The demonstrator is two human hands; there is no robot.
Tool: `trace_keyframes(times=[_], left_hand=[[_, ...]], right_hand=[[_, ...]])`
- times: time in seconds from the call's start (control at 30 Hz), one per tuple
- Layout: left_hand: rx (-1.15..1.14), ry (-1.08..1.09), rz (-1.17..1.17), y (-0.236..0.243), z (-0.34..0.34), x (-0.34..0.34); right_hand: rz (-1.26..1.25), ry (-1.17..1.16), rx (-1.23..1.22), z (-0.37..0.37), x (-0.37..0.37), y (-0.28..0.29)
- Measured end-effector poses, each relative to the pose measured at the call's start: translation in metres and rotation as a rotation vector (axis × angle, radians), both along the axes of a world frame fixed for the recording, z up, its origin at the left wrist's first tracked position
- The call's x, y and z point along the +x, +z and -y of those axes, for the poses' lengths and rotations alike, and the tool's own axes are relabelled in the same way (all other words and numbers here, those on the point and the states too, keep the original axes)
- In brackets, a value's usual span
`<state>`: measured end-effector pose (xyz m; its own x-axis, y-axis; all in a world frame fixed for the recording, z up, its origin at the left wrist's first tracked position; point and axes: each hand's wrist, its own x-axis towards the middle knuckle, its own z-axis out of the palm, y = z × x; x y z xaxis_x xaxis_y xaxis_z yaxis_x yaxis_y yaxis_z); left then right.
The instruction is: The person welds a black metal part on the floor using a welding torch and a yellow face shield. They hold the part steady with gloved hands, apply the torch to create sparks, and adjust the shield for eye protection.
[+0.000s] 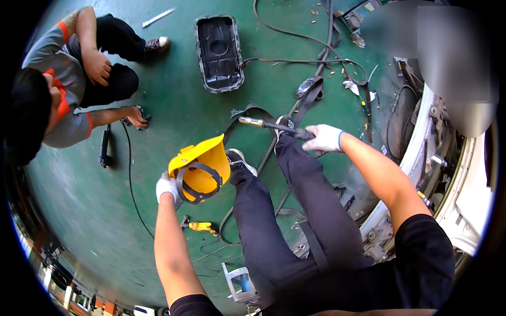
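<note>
Holds a yellow welding mask [211,154] above the green floor [174,108] in the gloved left hand [167,187], with fingers clamped on the outer edge of the shell, though partly hidden behind it; grips a welding torch [276,127] in the gloved right hand [323,138], with fingers closed around the dark handle and with the brass-coloured nozzle pointing left. Looks, in the mask's case, light for its size, stiff in the shell, more yielding at the grey headband, and perhaps smooth enough to slip in a fabric glove; best taken by the rigid rim, clear of the headband. Looks heavier in the torch's case, and best held at the handle, away from the possibly hot nozzle. Shares the floor with a crouching co-worker [71,79] at left, a black rectangular pan [198,51] ahead and a yellow-handled tool [201,226] near the left forearm.
</note>
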<state>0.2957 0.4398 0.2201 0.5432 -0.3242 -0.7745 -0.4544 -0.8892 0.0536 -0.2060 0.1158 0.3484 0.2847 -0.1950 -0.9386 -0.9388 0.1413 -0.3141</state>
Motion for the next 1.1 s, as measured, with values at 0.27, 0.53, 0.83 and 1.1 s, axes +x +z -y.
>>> trace_keyframes(times=[0.27, 0.53, 0.83, 1.1], left_hand=[[-0.109, -0.015, -0.024, -0.114, 0.078, 0.034], [-0.57, 0.71, -0.291, -0.138, 0.048, 0.093], [-1.078, 1.646, -0.257, -0.275, -0.108, -0.092], [-1.112, 1.223, -0.287, -0.277, 0.012, -0.195]], right_hand=[[0.097, -0.123, -0.219, 0.068, 0.012, -0.179], [0.149, -0.301, -0.118, 0.11, 0.046, -0.274], [0.166, -0.253, -0.145, 0.09, 0.049, -0.324], [0.177, -0.231, -0.225, 0.089, 0.057, -0.316]])
